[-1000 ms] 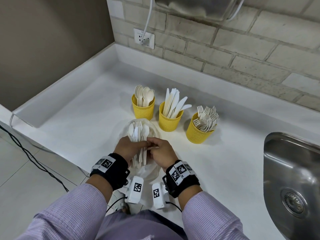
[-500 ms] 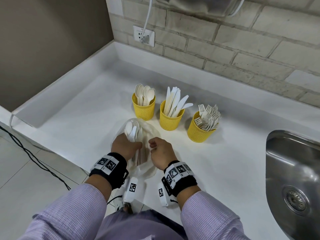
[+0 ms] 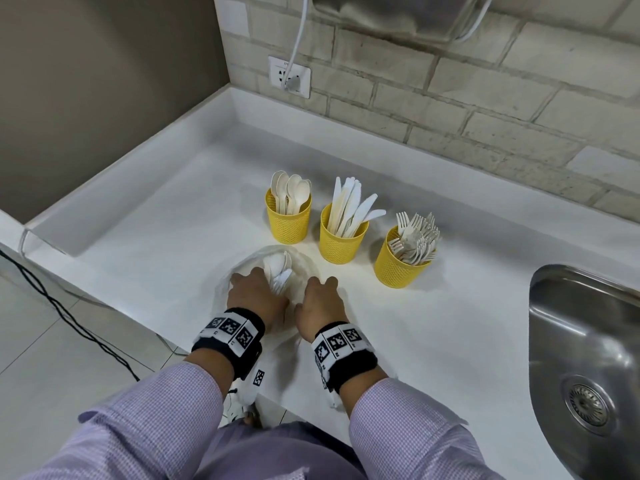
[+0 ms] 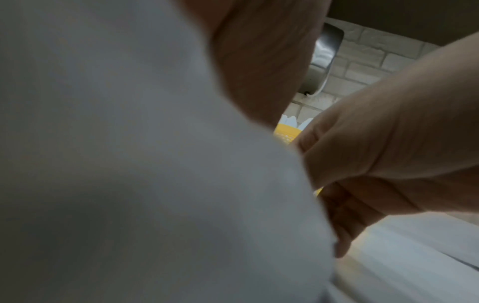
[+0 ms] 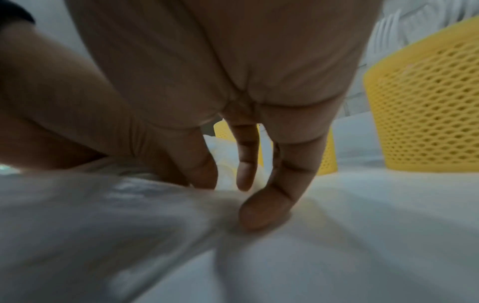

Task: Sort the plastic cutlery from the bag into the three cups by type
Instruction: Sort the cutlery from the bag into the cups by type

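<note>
A clear plastic bag (image 3: pixel 304 268) lies on the white counter (image 3: pixel 166 230) in front of three yellow mesh cups. White cutlery (image 3: pixel 278 270) shows inside the bag. My left hand (image 3: pixel 258 289) grips this bundle, its fingers wrapped round it. My right hand (image 3: pixel 320 289) rests on the bag's right side with straight fingers (image 5: pixel 264 205) pressing the plastic (image 5: pixel 103 215). The left cup (image 3: pixel 288 225) holds spoons, the middle cup (image 3: pixel 341 242) knives, the right cup (image 3: pixel 398 268) forks. In the left wrist view the blurred bag (image 4: pixel 129 164) fills most of the picture.
A steel sink (image 3: pixel 588 358) is sunk into the counter at the right. A brick wall with a socket (image 3: pixel 289 76) and cord runs behind the cups. The counter's front edge is just under my wrists, and black cables (image 3: pixel 52 306) lie on the floor at the left.
Both hands have slid forward and down onto the bag. The right hand dropped its pinch and straightened its fingers. The cutlery bundle now lies lower inside the bag.
</note>
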Available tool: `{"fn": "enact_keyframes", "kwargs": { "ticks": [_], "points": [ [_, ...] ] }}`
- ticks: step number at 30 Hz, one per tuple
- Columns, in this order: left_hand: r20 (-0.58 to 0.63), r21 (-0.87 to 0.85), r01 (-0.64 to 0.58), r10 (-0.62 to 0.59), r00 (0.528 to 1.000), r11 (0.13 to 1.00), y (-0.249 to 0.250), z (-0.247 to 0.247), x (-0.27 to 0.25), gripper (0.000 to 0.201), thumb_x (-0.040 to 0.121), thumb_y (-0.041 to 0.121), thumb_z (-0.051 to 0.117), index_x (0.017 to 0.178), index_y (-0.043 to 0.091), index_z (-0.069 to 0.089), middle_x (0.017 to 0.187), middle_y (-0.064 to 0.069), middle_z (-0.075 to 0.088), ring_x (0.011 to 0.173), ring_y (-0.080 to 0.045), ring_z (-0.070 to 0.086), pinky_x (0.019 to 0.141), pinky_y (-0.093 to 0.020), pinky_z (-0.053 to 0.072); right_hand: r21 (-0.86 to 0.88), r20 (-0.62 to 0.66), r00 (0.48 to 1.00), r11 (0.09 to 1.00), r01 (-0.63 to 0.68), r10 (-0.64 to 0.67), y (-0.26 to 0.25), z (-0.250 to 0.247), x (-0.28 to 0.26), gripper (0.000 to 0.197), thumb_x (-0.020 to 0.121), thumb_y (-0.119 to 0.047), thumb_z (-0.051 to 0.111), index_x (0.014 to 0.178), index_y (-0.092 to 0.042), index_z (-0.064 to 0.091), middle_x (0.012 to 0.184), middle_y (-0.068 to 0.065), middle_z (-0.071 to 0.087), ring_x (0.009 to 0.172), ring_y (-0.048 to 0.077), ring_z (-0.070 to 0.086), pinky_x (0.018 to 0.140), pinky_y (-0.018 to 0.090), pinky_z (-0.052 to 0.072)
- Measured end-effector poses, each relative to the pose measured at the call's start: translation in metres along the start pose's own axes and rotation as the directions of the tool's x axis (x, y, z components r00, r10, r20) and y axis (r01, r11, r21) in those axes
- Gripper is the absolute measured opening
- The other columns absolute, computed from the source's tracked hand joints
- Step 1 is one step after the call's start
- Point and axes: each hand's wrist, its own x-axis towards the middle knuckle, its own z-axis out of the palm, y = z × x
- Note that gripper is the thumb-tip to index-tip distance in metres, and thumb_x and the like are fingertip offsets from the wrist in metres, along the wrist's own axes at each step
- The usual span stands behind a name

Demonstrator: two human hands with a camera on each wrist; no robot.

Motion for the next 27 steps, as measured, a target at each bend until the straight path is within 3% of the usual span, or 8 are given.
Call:
{"fn": "enact_keyframes", "kwargs": {
  "ticks": [2, 5, 11, 12, 14, 16, 19, 27],
  "points": [
    [-0.002, 0.011, -0.016, 0.016, 1.000, 1.000, -0.001, 0.002, 0.002, 0.073, 0.062, 0.069, 0.039, 0.110, 0.016, 0.052, 0.116, -0.013, 0.058, 0.108, -0.030, 0.059, 0.082, -0.031, 0.036, 0.072, 0.001, 1.000, 0.997, -0.026, 0.026, -0.003, 0.002, 0.001, 0.036, 0.096, -0.008, 0.055, 0.130, -0.006, 0.046, 0.133, 0.018, 0.044, 0.115, 0.039, 0.058, 0.096, 0.041, 0.050],
    [-0.017, -0.045, 0.014, -0.015, 1.000, 0.999, 0.001, 0.002, -0.005, 0.072, 0.077, 0.059, 0.068, 0.128, 0.014, 0.045, 0.122, -0.010, 0.058, 0.116, -0.031, 0.059, 0.085, -0.034, 0.045, 0.244, -0.002, 0.999, 0.969, -0.040, 0.042, -0.002, 0.001, 0.001, 0.041, 0.089, -0.006, 0.059, 0.128, -0.005, 0.046, 0.126, 0.020, 0.058, 0.117, 0.038, 0.058, 0.093, 0.038, 0.050],
    [-0.041, -0.189, -0.012, 0.004, 0.999, 0.982, 0.000, -0.003, -0.008, 0.074, 0.073, 0.051, 0.078, 0.130, 0.015, 0.046, 0.118, -0.007, 0.064, 0.111, -0.031, 0.064, 0.090, -0.037, 0.052, 0.440, 0.015, 0.994, 0.892, -0.105, 0.110, 0.002, 0.001, 0.004, 0.037, 0.089, -0.012, 0.066, 0.122, -0.004, 0.052, 0.121, 0.015, 0.065, 0.115, 0.034, 0.061, 0.080, 0.027, 0.043],
    [-0.033, -0.224, -0.028, 0.021, 0.999, 0.974, -0.004, -0.001, -0.002, 0.076, 0.066, 0.052, 0.080, 0.128, 0.020, 0.050, 0.115, -0.001, 0.066, 0.108, -0.028, 0.066, 0.089, -0.035, 0.053, 0.453, 0.019, 0.994, 0.885, -0.106, 0.109, 0.002, 0.001, 0.004, 0.029, 0.087, -0.012, 0.066, 0.114, -0.004, 0.058, 0.113, 0.014, 0.067, 0.108, 0.033, 0.063, 0.077, 0.026, 0.041],
    [-0.006, -0.295, -0.050, 0.051, 0.999, 0.954, -0.013, 0.001, 0.007, 0.068, 0.054, 0.056, 0.078, 0.114, 0.029, 0.062, 0.102, 0.006, 0.073, 0.098, -0.020, 0.072, 0.085, -0.036, 0.059, 0.489, 0.028, 0.995, 0.867, -0.099, 0.098, 0.001, 0.001, 0.004, 0.013, 0.082, -0.006, 0.065, 0.071, -0.014, 0.065, 0.072, 0.005, 0.064, 0.073, 0.028, 0.058, 0.065, 0.028, 0.038],
    [0.023, -0.371, -0.051, 0.064, 0.998, 0.927, -0.016, -0.004, 0.005, 0.052, 0.055, 0.045, 0.079, 0.100, 0.022, 0.069, 0.090, 0.000, 0.075, 0.088, -0.020, 0.073, 0.079, -0.038, 0.061, 0.537, 0.031, 0.992, 0.836, -0.117, 0.120, 0.005, 0.009, 0.010, 0.048, 0.074, -0.002, 0.063, 0.037, -0.020, 0.039, 0.044, -0.008, 0.032, 0.057, 0.022, 0.030, 0.057, 0.033, 0.027],
    [0.016, -0.487, -0.046, 0.061, 0.998, 0.872, -0.014, -0.013, -0.008, 0.050, 0.051, 0.033, 0.075, 0.094, 0.007, 0.070, 0.085, -0.009, 0.074, 0.080, -0.026, 0.071, 0.077, -0.045, 0.059, 0.643, 0.039, 0.989, 0.753, -0.136, 0.144, 0.007, 0.016, 0.016, 0.037, 0.063, -0.011, 0.054, 0.035, -0.018, 0.030, 0.050, -0.005, 0.021, 0.067, 0.021, 0.025, 0.061, 0.039, 0.023],
    [0.120, -0.629, -0.063, 0.177, 0.977, 0.775, -0.015, -0.014, -0.011, 0.047, 0.054, 0.020, 0.078, 0.098, 0.007, 0.073, 0.092, -0.020, 0.076, 0.081, -0.031, 0.074, 0.082, -0.052, 0.060, 0.764, 0.094, 0.982, 0.620, -0.178, 0.166, 0.020, 0.032, 0.032, 0.021, 0.046, -0.025, 0.069, 0.055, -0.020, 0.050, 0.063, 0.009, 0.046, 0.066, 0.021, 0.046, 0.062, 0.038, 0.040]
  ]
}}
